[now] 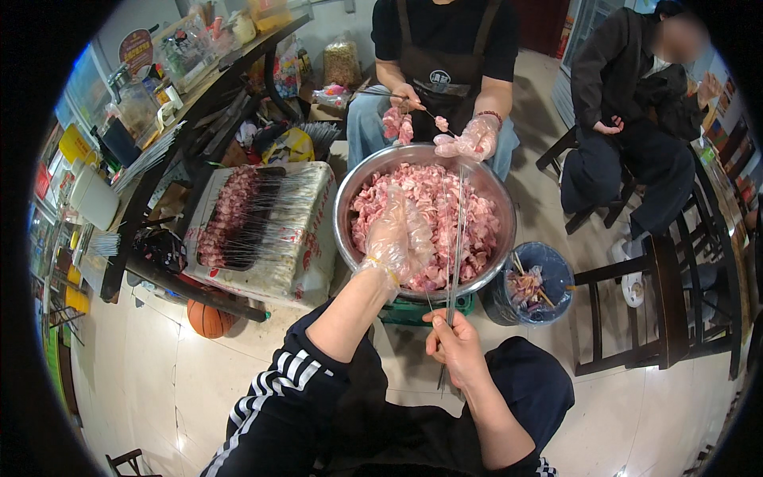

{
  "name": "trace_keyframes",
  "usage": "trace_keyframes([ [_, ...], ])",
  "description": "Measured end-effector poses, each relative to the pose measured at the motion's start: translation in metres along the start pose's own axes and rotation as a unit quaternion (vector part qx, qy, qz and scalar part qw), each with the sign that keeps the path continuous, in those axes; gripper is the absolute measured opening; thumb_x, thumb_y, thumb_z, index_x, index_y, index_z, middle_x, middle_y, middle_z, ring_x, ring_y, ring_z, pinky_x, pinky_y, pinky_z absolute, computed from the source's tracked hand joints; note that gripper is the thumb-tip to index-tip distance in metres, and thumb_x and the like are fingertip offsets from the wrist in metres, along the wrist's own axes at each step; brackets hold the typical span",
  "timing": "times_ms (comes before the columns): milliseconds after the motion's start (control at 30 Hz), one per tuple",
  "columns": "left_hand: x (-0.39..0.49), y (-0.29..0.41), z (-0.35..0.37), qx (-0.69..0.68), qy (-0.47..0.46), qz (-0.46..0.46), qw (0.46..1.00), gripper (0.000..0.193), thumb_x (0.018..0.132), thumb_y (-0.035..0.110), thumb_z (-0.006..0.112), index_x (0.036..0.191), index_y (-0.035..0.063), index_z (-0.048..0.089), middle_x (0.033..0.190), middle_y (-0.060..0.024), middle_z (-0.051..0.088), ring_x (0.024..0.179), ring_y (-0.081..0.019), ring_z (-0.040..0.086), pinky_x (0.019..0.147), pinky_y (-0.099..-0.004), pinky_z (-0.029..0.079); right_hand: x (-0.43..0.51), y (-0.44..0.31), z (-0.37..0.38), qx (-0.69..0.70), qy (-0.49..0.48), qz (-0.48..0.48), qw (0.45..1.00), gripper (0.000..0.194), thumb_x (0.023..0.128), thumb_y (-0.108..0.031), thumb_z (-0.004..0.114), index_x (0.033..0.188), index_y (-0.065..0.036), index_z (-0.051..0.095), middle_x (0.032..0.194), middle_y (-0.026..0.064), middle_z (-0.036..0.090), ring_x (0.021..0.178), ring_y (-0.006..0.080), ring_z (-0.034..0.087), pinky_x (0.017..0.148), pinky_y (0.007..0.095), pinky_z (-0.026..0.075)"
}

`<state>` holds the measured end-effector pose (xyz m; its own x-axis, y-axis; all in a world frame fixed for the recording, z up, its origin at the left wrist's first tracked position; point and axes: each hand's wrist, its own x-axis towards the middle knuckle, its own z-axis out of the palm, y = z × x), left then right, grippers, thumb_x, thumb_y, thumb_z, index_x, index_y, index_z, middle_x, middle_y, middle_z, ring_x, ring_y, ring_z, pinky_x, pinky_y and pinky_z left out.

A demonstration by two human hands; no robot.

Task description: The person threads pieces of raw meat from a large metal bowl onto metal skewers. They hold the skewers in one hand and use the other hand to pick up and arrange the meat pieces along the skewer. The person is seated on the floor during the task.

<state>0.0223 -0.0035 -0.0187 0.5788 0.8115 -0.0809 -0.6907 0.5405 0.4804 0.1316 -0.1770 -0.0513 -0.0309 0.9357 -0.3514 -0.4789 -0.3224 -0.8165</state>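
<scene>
A large round metal basin (508, 206) full of raw meat pieces (477, 214) stands before me. My left hand (398, 238), in a clear plastic glove, is over the meat at the basin's left half; whether it grips a piece is hidden by the glove and fingers. My bare right hand (456, 346) is closed around several thin metal skewers (456, 250) at the near rim, their shafts reaching across the basin. One skewer there points apart from the bundle, toward my left hand. Across the basin, a co-worker's gloved hand (471, 140) is near a skewer with meat on it.
At left, a black tray (241, 267) of loaded meat skewers lies on a white foam box (316, 238). A lined waste bin (560, 268) stands right of the basin, near a wooden chair (664, 298). A basketball (210, 319) lies on the floor. Another person sits at upper right.
</scene>
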Motion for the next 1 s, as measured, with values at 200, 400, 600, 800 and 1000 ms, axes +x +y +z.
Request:
trace_keyframes([
  [200, 0.002, 0.016, 0.018, 0.016, 0.119, -0.005, 0.993, 0.044, 0.099, 0.045, 0.045, 0.065, 0.0184, 0.037, 0.057, 0.0057, 0.032, 0.045, -0.0098, 0.029, 0.041, -0.0240, 0.026, -0.002, -0.005, -0.001, 0.011, 0.000, 0.018, 1.000, 0.018, 0.100, -0.018, 0.047, 0.106, -0.004, 0.057, 0.062, 0.0012, 0.054, 0.052, 0.0035, 0.039, 0.048, 0.0190, 0.028],
  [400, 0.003, 0.009, 0.004, 0.090, 0.132, 0.035, 0.987, 0.034, 0.098, 0.041, 0.049, 0.076, 0.0146, 0.050, 0.061, 0.0031, 0.043, 0.050, -0.0102, 0.042, 0.045, -0.0249, 0.036, 0.006, 0.010, -0.001, -0.075, 0.003, -0.033, 0.997, 0.017, 0.101, -0.018, 0.045, 0.108, -0.006, 0.054, 0.061, 0.0031, 0.053, 0.045, 0.0030, 0.029, 0.043, 0.0197, 0.022],
  [600, 0.004, 0.006, 0.021, 0.168, 0.151, 0.070, 0.972, 0.035, 0.098, 0.044, 0.047, 0.089, 0.0109, 0.055, 0.073, 0.0006, 0.048, 0.071, -0.0101, 0.052, 0.056, -0.0250, 0.045, 0.001, 0.002, -0.003, 0.004, 0.024, -0.018, 1.000, 0.017, 0.102, -0.018, 0.042, 0.107, -0.006, 0.053, 0.061, 0.0044, 0.053, 0.045, 0.0036, 0.029, 0.043, 0.0199, 0.022],
  [800, 0.009, 0.008, 0.012, 0.022, -0.003, -0.008, 1.000, 0.042, 0.099, 0.049, 0.041, 0.076, 0.0149, 0.050, 0.064, 0.0019, 0.044, 0.053, -0.0108, 0.044, 0.044, -0.0258, 0.034, 0.002, 0.004, -0.001, -0.019, 0.005, -0.020, 1.000, 0.017, 0.102, -0.019, 0.042, 0.106, -0.006, 0.053, 0.060, 0.0032, 0.052, 0.045, 0.0039, 0.030, 0.044, 0.0202, 0.023],
  [1000, 0.023, 0.001, -0.006, 0.123, 0.125, 0.001, 0.984, 0.039, 0.096, 0.046, 0.051, 0.073, 0.0141, 0.051, 0.056, 0.0045, 0.040, 0.049, -0.0117, 0.043, 0.048, -0.0276, 0.040, 0.005, 0.009, -0.002, -0.073, 0.077, -0.063, 0.992, 0.015, 0.100, -0.018, 0.046, 0.103, -0.006, 0.054, 0.057, -0.0006, 0.048, 0.045, 0.0036, 0.031, 0.043, 0.0205, 0.022],
])
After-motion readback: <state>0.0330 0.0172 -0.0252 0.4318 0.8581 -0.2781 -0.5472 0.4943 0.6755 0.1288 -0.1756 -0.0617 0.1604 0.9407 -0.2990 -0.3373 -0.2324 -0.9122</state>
